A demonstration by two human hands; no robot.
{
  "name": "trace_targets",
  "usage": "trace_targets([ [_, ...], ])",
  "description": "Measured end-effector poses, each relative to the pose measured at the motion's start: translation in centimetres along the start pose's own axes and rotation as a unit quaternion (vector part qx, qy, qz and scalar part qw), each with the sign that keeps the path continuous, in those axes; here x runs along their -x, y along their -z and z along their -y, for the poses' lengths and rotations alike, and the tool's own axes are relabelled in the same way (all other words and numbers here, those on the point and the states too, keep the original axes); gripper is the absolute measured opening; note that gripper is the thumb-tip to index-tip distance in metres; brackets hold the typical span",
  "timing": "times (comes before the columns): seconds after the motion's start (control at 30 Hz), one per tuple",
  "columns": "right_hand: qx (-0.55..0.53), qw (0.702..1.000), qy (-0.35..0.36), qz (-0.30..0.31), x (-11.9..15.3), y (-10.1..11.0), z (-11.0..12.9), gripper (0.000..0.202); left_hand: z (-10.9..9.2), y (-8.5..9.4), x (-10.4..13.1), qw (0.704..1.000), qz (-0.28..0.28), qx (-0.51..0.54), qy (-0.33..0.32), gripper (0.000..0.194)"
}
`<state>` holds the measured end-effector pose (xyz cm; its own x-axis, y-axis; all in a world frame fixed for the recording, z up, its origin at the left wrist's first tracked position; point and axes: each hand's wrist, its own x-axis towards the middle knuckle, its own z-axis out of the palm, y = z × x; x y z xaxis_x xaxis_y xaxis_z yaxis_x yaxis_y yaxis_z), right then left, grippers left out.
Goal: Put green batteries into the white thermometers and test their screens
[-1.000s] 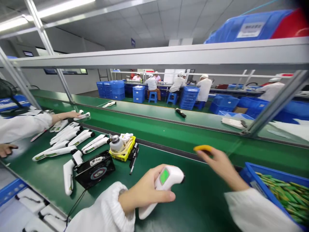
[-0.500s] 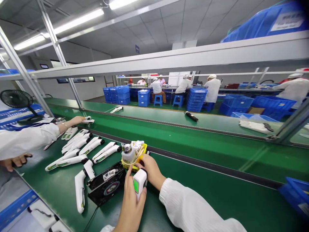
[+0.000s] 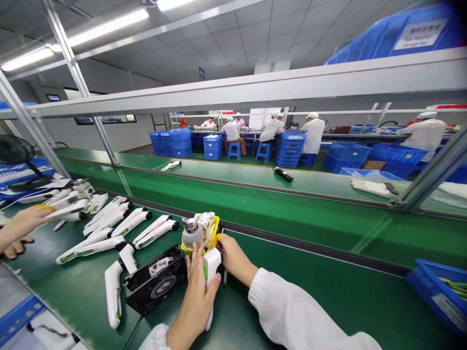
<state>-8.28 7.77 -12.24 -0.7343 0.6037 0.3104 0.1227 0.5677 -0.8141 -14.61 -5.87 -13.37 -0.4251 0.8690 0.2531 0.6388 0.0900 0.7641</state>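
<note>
My left hand (image 3: pixel 197 287) holds a white handheld infrared thermometer (image 3: pixel 213 265) between thumb and palm, its fingers stretched along the side. My right hand (image 3: pixel 235 255) is beside the thermometer's head, fingers bent, with something orange at the fingertips; what they pinch is hidden. Just beyond stands a yellow basket (image 3: pixel 218 224) holding a metal-topped dispenser bottle (image 3: pixel 192 234) and pale bands or cords. A black fan-like box (image 3: pixel 156 282) with a paper label leans left of my left hand. Several white thermometers (image 3: pixel 109 218) lie on the green bench to the left.
At far left, a co-worker's hand (image 3: pixel 27 223) holds white thermometers. A blue bin (image 3: pixel 438 291) sits at the right. Across a green channel, a ledge carries a black device (image 3: pixel 283 174) and white pieces (image 3: pixel 374 187). A shelf beam (image 3: pixel 233 95) crosses overhead; people work beyond.
The thermometer in my left hand has turned, its green screen now mostly turned away. My right hand has shifted slightly right. The co-worker's hand has drawn back left with white thermometers.
</note>
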Motion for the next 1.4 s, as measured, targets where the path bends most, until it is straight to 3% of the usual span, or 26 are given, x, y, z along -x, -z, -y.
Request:
trace_targets([
  [0.17, -0.043, 0.998, -0.042, -0.012, 1.4, -0.8, -0.3, 0.014, 0.0, 0.0, 0.0, 1.0, 0.0, -0.004, 0.002, 0.058],
  [0.33, -0.128, 0.986, -0.093, -0.056, 0.8, -1.6, -1.7, 0.012, 0.1, 0.0, 0.1, 1.0, -0.002, 0.007, 0.012, 0.059],
  [0.5, -0.248, 0.944, -0.166, -0.139, -0.5, -3.5, -2.5, 0.007, 0.2, 0.0, 0.1, 1.0, -0.007, 0.01, 0.008, 0.058],
  [0.57, -0.292, 0.922, -0.188, -0.173, -0.9, -3.3, -2.6, 0.015, 0.2, 0.0, 0.0, 1.0, -0.012, 0.02, 0.016, 0.058],
  [0.7, -0.372, 0.878, -0.196, -0.229, -0.4, 0.7, -2.4, 0.031, 0.2, 0.2, 0.1, 0.999, -0.026, 0.04, 0.026, 0.058],
  [0.77, -0.409, 0.868, -0.18, -0.218, 0.7, 3.7, -1.4, 0.035, -0.2, 0.5, 0.3, 0.996, -0.058, 0.061, 0.007, 0.058],
  [0.83, -0.436, 0.865, -0.163, -0.187, 2.2, 6.4, 0.8, 0.037, -1.2, 0.9, 0.7, 0.983, -0.066, 0.171, -0.023, 0.052],
  [0.9, -0.457, 0.867, -0.14, -0.144, 4.0, 8.4, 3.7, 0.035, -2.8, 1.1, 1.2, 0.945, -0.015, 0.325, -0.046, 0.032],
  [0.93, -0.464, 0.869, -0.122, -0.119, 4.9, 9.2, 5.3, 0.032, -3.8, 1.2, 1.6, 0.907, 0.044, 0.416, -0.049, 0.028],
  [1.03, -0.465, 0.884, -0.022, -0.037, 7.3, 10.5, 9.9, 0.022, -6.8, 0.8, 2.6, 0.738, 0.232, 0.631, -0.058, 0.037],
  [1.1, -0.462, 0.886, 0.029, -0.003, 8.7, 10.9, 12.0, 0.019, -8.5, 0.3, 3.2, 0.641, 0.299, 0.705, -0.046, 0.036],
  [1.23, -0.481, 0.876, 0.037, 0.015, 10.6, 11.5, 13.8, 0.018, -10.8, -0.6, 3.9, 0.604, 0.338, 0.72, -0.056, 0.037],
  [1.4, -0.479, 0.876, 0.051, -0.006, 12.1, 12.4, 14.2, 0.021, -12.0, -2.0, 4.1, 0.588, 0.387, 0.705, -0.086, 0.037],
])
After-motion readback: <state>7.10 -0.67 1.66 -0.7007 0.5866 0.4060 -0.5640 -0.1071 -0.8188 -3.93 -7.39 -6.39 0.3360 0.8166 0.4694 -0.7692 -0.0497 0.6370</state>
